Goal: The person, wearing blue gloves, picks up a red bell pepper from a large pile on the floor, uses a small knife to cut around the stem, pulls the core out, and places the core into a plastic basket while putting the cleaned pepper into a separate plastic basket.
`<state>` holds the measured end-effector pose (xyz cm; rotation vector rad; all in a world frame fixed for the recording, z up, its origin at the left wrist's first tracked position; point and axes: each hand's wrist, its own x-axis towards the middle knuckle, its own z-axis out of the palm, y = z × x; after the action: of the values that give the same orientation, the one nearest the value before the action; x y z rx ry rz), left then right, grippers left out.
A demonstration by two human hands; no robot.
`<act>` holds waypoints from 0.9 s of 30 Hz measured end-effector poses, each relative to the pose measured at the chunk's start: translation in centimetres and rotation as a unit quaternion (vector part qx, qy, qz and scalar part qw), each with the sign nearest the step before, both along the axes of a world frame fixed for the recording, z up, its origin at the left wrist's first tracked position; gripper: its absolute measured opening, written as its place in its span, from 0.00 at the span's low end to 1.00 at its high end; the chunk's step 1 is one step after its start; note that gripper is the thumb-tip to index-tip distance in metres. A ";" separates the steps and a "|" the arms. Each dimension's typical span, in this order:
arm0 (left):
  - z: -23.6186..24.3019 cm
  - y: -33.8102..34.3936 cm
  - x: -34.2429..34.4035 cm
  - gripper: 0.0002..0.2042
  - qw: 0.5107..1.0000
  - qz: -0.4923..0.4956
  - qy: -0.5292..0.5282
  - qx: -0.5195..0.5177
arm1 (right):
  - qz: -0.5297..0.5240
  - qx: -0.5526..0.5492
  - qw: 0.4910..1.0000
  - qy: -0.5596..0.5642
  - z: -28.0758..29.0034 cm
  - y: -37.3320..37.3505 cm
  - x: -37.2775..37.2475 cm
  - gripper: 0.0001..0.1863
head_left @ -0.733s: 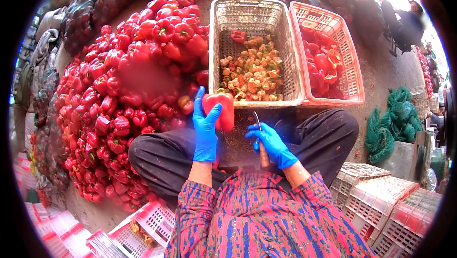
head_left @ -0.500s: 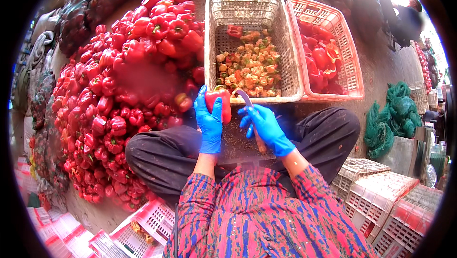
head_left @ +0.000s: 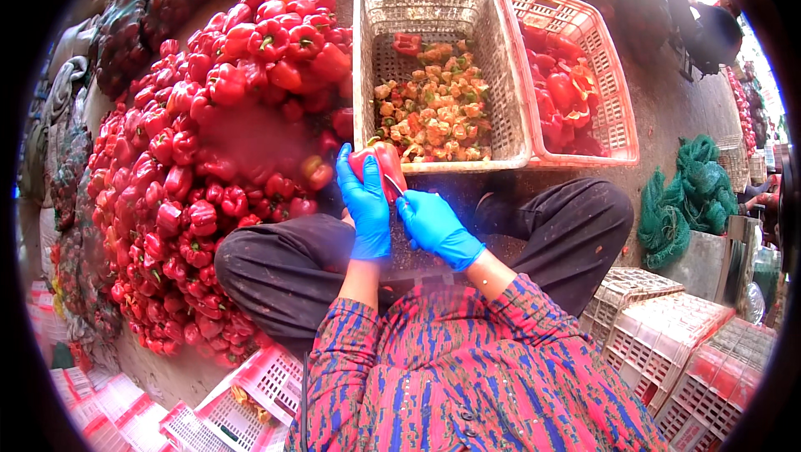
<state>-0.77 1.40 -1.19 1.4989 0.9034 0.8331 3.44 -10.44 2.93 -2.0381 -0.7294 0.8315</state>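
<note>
Blue gloves cover both my hands. My left hand [head_left: 368,210] is closed around a red bell pepper [head_left: 389,165], held above my lap just in front of the whitish crate. My right hand [head_left: 435,226] grips a knife [head_left: 393,182], whose blade touches the pepper's side; its handle is hidden in my fist. Cut-out pepper cores [head_left: 434,110] and a red piece lie in the whitish crate [head_left: 442,167]. Beside it on the right, a pink crate [head_left: 622,110] holds red peppers [head_left: 561,93], some of them cut open.
A big heap of red bell peppers [head_left: 179,202] spreads along my left side. Green netting [head_left: 688,202] lies to the right. Plastic crates [head_left: 667,327] stand near at the right, others [head_left: 196,431] at the lower left. Filled mesh sacks [head_left: 125,43] line the back left.
My right hand has come left to the pepper, bringing the knife blade from beside it onto its side. The pepper is now tilted in my left hand. The view has shifted slightly.
</note>
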 end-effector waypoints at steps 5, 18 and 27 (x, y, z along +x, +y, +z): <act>1.6 2.7 -1.1 0.22 0.988 -0.073 0.027 -0.130 | 0.023 -0.088 0.982 -0.167 0.5 -0.2 -0.2 0.10; -0.3 -0.1 0.8 0.25 0.998 -0.040 -0.029 -0.032 | -0.097 0.046 0.988 -0.109 1.0 -0.9 4.2 0.34; -0.4 0.1 0.8 0.26 0.997 -0.051 0.047 0.011 | -0.022 -0.094 0.978 -0.184 0.1 2.2 5.0 0.35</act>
<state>0.07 1.47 -1.59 1.6010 0.8811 0.7036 8.41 -8.27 3.04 -2.4055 -0.8282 0.5174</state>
